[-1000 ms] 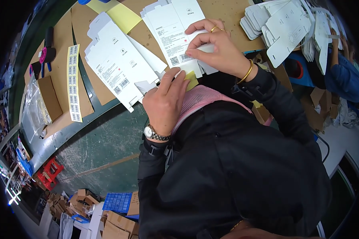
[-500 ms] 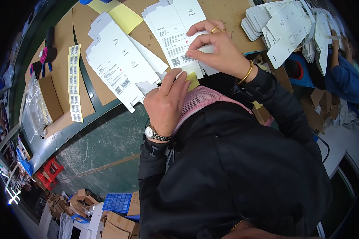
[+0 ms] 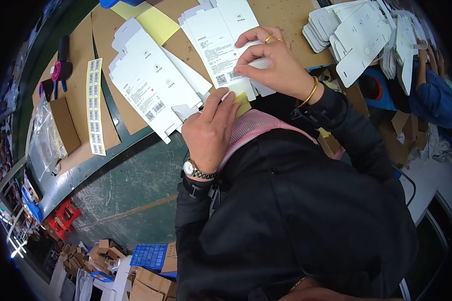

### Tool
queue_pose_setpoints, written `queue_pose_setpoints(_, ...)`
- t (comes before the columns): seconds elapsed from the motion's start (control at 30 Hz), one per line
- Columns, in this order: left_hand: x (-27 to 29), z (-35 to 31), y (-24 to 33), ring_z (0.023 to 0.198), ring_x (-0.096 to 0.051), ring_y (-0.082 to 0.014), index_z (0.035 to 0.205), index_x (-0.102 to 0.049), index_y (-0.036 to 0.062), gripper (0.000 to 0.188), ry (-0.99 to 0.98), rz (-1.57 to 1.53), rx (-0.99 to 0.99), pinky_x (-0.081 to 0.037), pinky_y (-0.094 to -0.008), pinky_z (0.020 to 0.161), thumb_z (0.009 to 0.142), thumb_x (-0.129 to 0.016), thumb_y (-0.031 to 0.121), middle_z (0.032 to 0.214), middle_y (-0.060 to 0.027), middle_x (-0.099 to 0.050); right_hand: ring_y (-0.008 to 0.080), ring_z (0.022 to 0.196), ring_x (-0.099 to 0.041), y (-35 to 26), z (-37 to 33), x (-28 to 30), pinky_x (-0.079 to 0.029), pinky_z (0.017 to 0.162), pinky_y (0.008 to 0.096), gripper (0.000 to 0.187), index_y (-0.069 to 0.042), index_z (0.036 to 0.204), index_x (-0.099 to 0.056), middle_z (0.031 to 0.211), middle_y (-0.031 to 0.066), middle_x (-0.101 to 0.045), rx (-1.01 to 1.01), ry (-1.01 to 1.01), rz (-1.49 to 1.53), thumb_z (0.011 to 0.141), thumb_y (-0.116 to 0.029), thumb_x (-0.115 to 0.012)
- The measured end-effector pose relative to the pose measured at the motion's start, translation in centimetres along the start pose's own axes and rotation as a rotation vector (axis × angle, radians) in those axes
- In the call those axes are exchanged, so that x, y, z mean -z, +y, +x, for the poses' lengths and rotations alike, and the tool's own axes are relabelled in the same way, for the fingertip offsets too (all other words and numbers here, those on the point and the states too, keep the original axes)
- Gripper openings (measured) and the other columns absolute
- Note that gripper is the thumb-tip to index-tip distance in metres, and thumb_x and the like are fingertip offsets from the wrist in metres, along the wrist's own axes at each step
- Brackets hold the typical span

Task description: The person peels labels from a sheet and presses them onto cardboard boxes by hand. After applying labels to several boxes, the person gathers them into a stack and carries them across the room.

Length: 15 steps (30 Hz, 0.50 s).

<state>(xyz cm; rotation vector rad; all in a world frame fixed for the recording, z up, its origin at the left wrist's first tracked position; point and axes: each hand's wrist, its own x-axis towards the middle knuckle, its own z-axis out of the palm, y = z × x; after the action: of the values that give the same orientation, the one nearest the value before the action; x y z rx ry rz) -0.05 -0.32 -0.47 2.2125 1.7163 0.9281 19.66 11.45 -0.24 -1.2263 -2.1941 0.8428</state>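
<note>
In front of me lies a flat white printed carton, with text and a square code by its near corner. My right hand is over its right side, thumb and forefinger pinched near the barcode, the other fingers resting on the card. What the pinch holds is too small to make out. At the near edge, my left hand has its fingers pressed together on a small yellow slip of paper. To the left is another flat white carton, with more white card beneath it.
A strip of barcode labels lies on brown cardboard at the left, beside a plastic bag and a pink tape roll. Yellow paper lies at the back. Stacked white cartons stand at right, near another person's blue sleeve.
Both hands keep almost the same place and pose. The view has shifted very slightly; no object has visibly been picked up or let go.
</note>
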Motion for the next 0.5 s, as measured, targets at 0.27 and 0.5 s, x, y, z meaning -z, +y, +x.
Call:
queue_pose_setpoints(0.27, 0.08, -0.01, 0.08, 0.05, -0.056, -0.017, 0.107, -0.076, 0.0094, 0.024, -0.008, 0.005, 0.004, -0.046, -0.031, 0.05, 0.086, -0.081, 0.021, 0.113, 0.0018, -0.071, 0.0257, 0.135, -0.04, -0.17, 0.09, 0.15, -0.025, 0.113, 0.0486, 0.01, -0.015, 0.083, -0.079, 0.128, -0.0077, -0.063, -0.012, -0.014, 0.005, 0.083, -0.023, -0.083)
queue_pose_setpoints(0.5, 0.13, 0.06, 0.07, 0.05, -0.055, -0.017, 0.107, -0.076, 0.0096, 0.024, -0.012, 0.007, 0.001, -0.046, -0.031, 0.05, 0.087, -0.081, 0.021, 0.114, 0.0017, -0.071, 0.0255, 0.135, -0.04, 0.02, 0.05, -0.04, -0.025, 0.113, 0.0477, 0.01, -0.014, 0.083, -0.079, 0.127, -0.0071, -0.063, 0.001, -0.003, 0.008, 0.083, -0.023, -0.083)
